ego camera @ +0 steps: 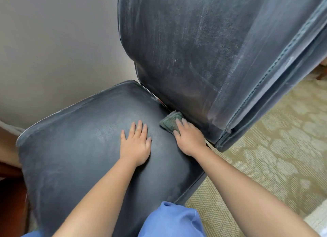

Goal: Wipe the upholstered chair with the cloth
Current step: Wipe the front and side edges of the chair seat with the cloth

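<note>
The upholstered chair is dark blue-grey, with a rounded seat cushion [85, 148] and a tall backrest [185, 51] streaked with pale marks. A small folded grey-green cloth [169, 121] lies on the seat right at the crease where seat meets backrest. My right hand [189, 139] presses on the cloth with straight fingers, covering its near right part. My left hand [135, 144] rests flat on the middle of the seat, fingers spread, holding nothing.
A plain beige wall [58, 51] stands behind the chair on the left. Patterned yellow-green carpet [274, 157] covers the floor to the right. Dark wooden furniture [10, 192] sits at the left edge. Blue clothing [171, 220] shows at the bottom.
</note>
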Available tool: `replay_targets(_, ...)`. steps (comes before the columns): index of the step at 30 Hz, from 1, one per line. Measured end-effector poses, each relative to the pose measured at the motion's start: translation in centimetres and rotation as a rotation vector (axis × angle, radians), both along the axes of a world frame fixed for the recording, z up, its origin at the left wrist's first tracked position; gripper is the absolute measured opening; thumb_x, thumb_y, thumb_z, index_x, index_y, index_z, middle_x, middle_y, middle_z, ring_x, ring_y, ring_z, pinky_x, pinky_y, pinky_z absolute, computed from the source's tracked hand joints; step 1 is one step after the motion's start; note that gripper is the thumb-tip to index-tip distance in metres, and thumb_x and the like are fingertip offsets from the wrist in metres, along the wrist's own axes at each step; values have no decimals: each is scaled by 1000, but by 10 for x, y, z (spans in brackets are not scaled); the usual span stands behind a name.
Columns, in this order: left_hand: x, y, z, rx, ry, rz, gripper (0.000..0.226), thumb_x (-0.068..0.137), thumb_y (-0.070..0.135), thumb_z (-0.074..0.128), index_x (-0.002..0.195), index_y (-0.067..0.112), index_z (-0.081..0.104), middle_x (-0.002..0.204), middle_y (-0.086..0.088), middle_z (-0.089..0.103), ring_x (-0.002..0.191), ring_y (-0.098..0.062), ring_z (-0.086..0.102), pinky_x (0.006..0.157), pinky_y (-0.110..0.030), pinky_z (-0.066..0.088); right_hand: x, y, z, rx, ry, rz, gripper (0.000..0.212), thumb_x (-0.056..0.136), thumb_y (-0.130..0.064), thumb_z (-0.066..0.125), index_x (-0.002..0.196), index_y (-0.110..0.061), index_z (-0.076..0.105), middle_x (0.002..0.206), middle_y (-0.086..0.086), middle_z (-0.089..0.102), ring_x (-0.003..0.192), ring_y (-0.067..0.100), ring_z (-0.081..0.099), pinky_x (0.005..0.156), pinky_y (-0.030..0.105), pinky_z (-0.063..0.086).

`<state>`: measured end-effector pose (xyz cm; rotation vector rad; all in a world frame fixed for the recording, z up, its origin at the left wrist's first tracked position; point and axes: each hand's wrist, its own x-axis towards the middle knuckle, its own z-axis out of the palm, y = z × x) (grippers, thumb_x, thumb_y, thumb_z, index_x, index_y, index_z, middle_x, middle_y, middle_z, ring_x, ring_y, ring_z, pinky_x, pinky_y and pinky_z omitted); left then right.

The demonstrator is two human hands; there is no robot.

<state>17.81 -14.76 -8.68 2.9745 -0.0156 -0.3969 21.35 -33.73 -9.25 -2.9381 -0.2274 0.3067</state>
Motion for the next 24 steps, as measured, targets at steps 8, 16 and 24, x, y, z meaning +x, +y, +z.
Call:
replay_targets(8,-38,-24,33,-38,242,-119,54,101,34,26,152,28,9,160,8,-7,147,-21,-8,111,-66,6,-66,-31,3,-13,24,-143,54,102,-37,23,151,-17,11,157,9,16,139,27,23,113,35,21)
replay_targets(16,-58,-36,42,-141,339,-107,56,95,16,35,149,27,23,160,13,3,147,-17,-4,109,-68,10,-122,-45,-3,114,-15,-268,51,103,-29,24,151,-15,14,157,10,11,141,28,20,112,32,20)
replay_targets(24,-62,-39,57,-231,358,-61,54,93,5,37,145,19,38,155,1,29,142,-20,27,112,-26,21,-163,-38,1,164,4,-212,48,102,-21,31,149,-16,21,156,10,17,125,35,42,99,36,37)
